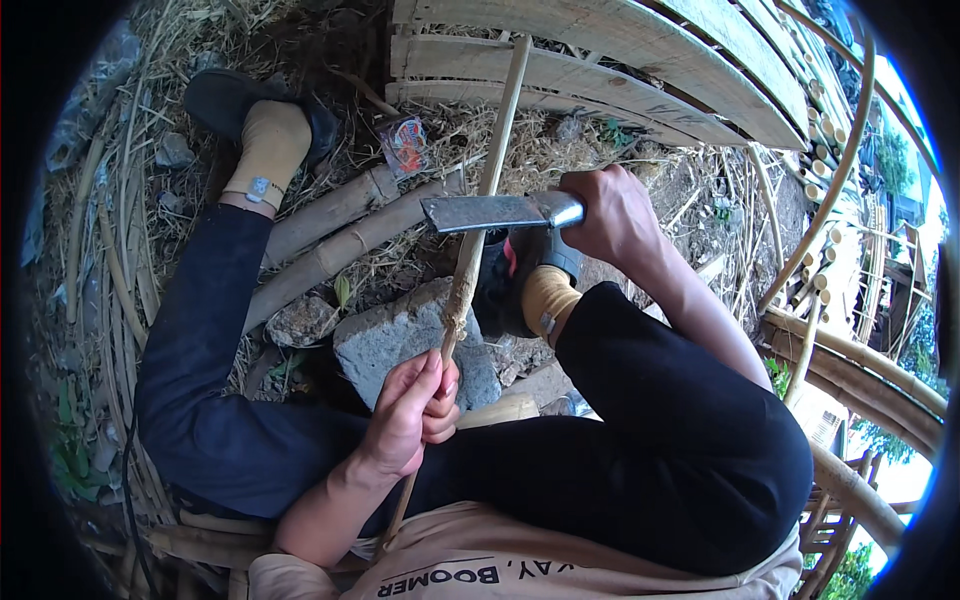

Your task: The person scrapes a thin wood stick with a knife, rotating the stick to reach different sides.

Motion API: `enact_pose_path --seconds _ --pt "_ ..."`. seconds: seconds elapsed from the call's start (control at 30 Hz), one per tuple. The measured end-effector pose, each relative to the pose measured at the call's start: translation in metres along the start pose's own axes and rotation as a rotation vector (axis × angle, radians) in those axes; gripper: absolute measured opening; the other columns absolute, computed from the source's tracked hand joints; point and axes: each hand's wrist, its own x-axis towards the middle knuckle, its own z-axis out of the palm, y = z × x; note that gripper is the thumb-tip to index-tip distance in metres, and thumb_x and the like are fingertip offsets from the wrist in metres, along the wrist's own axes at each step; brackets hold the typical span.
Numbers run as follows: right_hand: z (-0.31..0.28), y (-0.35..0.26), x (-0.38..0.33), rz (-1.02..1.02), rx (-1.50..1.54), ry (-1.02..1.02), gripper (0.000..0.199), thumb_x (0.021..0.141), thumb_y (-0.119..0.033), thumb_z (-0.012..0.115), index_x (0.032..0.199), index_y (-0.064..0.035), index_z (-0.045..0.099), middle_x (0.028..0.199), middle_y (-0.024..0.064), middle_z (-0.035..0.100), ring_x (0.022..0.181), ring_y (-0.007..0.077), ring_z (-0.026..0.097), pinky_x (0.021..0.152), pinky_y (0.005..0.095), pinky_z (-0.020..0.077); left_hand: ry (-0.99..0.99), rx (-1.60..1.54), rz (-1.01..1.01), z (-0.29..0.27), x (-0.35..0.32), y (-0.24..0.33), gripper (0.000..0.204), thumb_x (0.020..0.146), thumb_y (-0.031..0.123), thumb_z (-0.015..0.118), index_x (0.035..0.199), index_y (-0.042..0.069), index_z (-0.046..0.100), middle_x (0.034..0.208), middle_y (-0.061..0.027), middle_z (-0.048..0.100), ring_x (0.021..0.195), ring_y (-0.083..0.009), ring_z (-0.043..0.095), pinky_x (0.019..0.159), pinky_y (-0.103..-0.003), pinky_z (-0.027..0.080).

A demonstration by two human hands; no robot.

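A long, thin bamboo stick (500,130) slants up and away in front of me. My left hand (412,410) is wrapped around it low down, just below a knobbly node, and its thin lower end runs back toward my shirt. My right hand (612,215) grips the metal handle of a short, broad-bladed machete (485,212). The blade points left and lies across the stick above the node; whether its edge touches the stick I cannot tell. My fingers hide most of the handle.
A grey stone block (385,345) lies between my legs, with cut bamboo poles (340,245) to its left. Wooden slats (590,70) stand at the far side. Straw and a crumpled wrapper (403,148) litter the ground. Stacked bamboo (825,220) is at the right.
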Motion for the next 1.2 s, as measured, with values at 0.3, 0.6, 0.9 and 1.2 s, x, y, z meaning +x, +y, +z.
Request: enact_pose_path --seconds 0.3,0.6,0.9,1.2 --pt "-0.008 0.055 0.018 0.209 -0.086 0.183 0.015 0.077 -0.014 0.064 0.082 -0.0029 0.072 0.074 0.0238 0.067 0.071 0.0419 0.068 0.068 0.0489 0.055 -0.031 0.002 -0.006 0.002 -0.001 0.004 0.037 0.111 0.041 0.039 0.089 0.012 0.046 0.061 0.009 0.025 0.045 -0.0007 0.018 0.041 -0.021 0.015" --pt "-0.002 0.017 -0.004 0.076 0.104 0.044 0.012 0.081 -0.014 0.068 0.082 -0.0018 0.071 0.07 0.0238 0.065 0.072 0.0434 0.066 0.065 0.0465 0.0525 0.098 0.081 0.021 0.003 0.001 0.003 0.038 0.111 0.038 0.041 0.086 0.01 0.047 0.06 0.0103 0.027 0.046 0.0004 0.022 0.041 -0.02 0.017" --pt "-0.007 -0.006 -0.012 0.038 0.023 -0.109 0.023 0.074 -0.014 0.068 0.094 -0.0083 0.077 0.074 0.022 0.067 0.072 0.0403 0.068 0.068 0.0465 0.0557 0.229 0.264 0.108 0.011 0.002 0.002 0.035 0.111 0.034 0.042 0.087 0.009 0.046 0.06 0.0104 0.028 0.045 0.0015 0.023 0.041 -0.019 0.017" --pt "-0.007 0.003 0.007 0.114 -0.103 0.009 0.014 0.067 -0.014 0.067 0.077 -0.0052 0.07 0.07 0.0208 0.067 0.072 0.0415 0.067 0.072 0.0483 0.0549 0.282 0.401 0.175 0.007 0.003 -0.007 0.036 0.112 0.028 0.041 0.082 0.009 0.047 0.06 0.0082 0.035 0.049 -0.0003 0.03 0.044 -0.02 0.025"
